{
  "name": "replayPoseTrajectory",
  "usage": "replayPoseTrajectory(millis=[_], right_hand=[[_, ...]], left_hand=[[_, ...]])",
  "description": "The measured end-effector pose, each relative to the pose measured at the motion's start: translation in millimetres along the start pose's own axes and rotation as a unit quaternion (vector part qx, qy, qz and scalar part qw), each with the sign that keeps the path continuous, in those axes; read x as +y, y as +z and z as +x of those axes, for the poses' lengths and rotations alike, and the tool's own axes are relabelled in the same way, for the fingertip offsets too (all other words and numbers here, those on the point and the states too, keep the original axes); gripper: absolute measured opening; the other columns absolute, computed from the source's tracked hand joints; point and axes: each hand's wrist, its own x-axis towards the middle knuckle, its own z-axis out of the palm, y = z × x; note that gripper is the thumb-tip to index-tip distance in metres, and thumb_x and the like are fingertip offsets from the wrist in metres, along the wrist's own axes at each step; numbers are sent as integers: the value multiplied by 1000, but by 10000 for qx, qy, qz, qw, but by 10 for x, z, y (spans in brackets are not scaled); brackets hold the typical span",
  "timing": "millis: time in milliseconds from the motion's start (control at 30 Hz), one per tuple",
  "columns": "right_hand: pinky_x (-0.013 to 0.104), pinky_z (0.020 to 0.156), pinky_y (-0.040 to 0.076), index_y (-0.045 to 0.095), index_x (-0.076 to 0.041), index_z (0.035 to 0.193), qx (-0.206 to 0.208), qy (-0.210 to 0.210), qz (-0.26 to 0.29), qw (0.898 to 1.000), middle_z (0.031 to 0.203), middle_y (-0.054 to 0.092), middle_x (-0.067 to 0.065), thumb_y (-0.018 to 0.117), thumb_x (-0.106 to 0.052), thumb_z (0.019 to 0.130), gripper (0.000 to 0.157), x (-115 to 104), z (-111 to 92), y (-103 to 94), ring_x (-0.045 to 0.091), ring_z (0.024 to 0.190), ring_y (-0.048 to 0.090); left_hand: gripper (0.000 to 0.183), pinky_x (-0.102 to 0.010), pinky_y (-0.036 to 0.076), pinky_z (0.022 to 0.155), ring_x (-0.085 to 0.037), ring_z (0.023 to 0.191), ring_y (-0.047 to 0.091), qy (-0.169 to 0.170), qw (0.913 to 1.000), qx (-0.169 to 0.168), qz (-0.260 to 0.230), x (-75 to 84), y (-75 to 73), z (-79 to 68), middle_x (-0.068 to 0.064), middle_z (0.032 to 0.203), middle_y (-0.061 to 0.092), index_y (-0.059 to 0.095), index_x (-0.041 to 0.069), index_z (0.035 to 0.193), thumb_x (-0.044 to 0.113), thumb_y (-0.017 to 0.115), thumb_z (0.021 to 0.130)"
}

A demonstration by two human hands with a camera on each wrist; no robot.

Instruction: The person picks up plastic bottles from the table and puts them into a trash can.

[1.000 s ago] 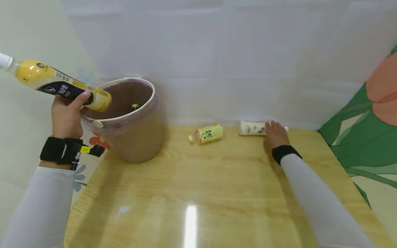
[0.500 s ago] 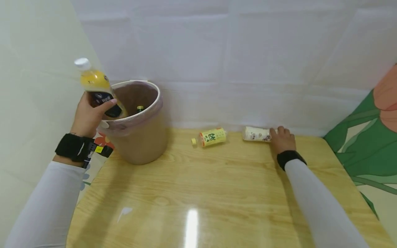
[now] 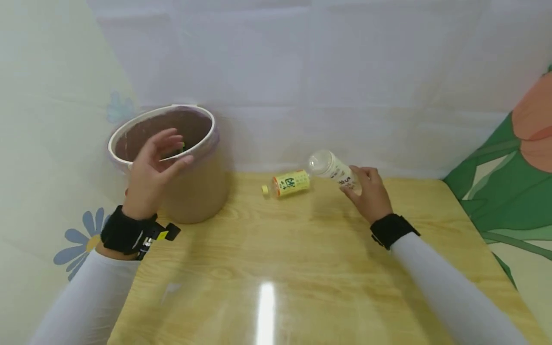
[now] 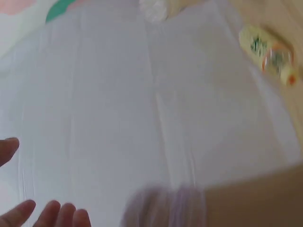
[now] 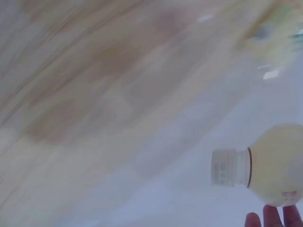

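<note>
White sheet (image 3: 267,72) hangs across the back, meeting a wood-grain surface (image 3: 241,268) that fills the lower half of the head view. On the left is a pale wall (image 3: 39,120) with a painted blue flower; on the right, painted green leaves (image 3: 487,196) under coral petals.

Two white sleeves (image 3: 448,282) reach in from the bottom corners. At back left stands a tan bin (image 3: 189,191), upright, with a pale rim and a thin purplish liner folded over it.

The person's left hand (image 3: 153,172) is at the bin's near rim, its fingers loosely bent and spread wide from the thumb. The right hand (image 3: 368,191) has its fingers curled round a white bottle (image 3: 338,171), held tilted above the right part of the surface, base up and to the left. The right wrist view shows its pale cap (image 5: 223,168), with fingertips at the bottle's lower edge.

A yellow bottle (image 3: 291,183), smaller, lies on its side on the surface, between the bin and the right hand, its yellow cap (image 3: 265,190) towards the bin. Black bands (image 3: 125,230) wrap both wrists. Smallest is a yellow-green spot (image 3: 183,144) inside the bin, mostly hidden behind the left hand.
</note>
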Motion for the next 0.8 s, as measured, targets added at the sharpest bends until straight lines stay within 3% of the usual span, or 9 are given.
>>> replayPoseTrajectory(millis=[100, 200, 433, 600, 800], right_hand=[[49, 81, 47, 43, -14, 138, 103, -350, 285, 9989, 119, 44, 19, 80, -16, 77, 71, -307, -63, -67, 32, 102, 48], [47, 84, 47, 43, -14, 138, 140, -661, 554, 9962, 119, 45, 16, 81, -16, 75, 73, -584, -154, -128, 28, 107, 47], [39, 92, 44, 42, -16, 139, -5, -1036, 1300, 9861, 120, 46, 10, 82, -17, 74, 76, -1125, -366, -134, 20, 112, 45], [40, 91, 45, 43, -17, 138, -326, -1089, 1585, 9808, 121, 46, 8, 81, -17, 75, 74, -1354, -536, -27, 21, 111, 47], [38, 91, 45, 43, -20, 139, -498, -977, 1799, 9776, 121, 43, 5, 79, -16, 78, 72, -1469, -633, 57, 18, 111, 45]], left_hand=[[57, -38, 48, 88, -28, 111, 51, 417, 9977, -497, -220, 84, 332, -162, -16, 123, 54, 48, 0, 131, -12, 68, 79], [57, -46, 48, 87, -28, 110, 52, 592, 9938, -898, -277, 89, 669, -317, -19, 123, 53, 46, -5, 130, -12, 68, 79], [65, -55, 44, 89, -33, 117, 45, 405, 9792, -1567, -1223, -136, 1354, -582, -14, 130, 49, 42, 0, 136, -8, 70, 78], [70, -50, 41, 95, -21, 119, 46, 200, 9685, -1902, -1596, -166, 1631, -740, -4, 131, 50, 43, 9, 136, -6, 74, 76], [57, -41, 47, 89, -23, 108, 54, -262, 9603, -1888, -2039, -164, 1738, -822, -7, 118, 56, 48, 7, 126, -6, 74, 76]])
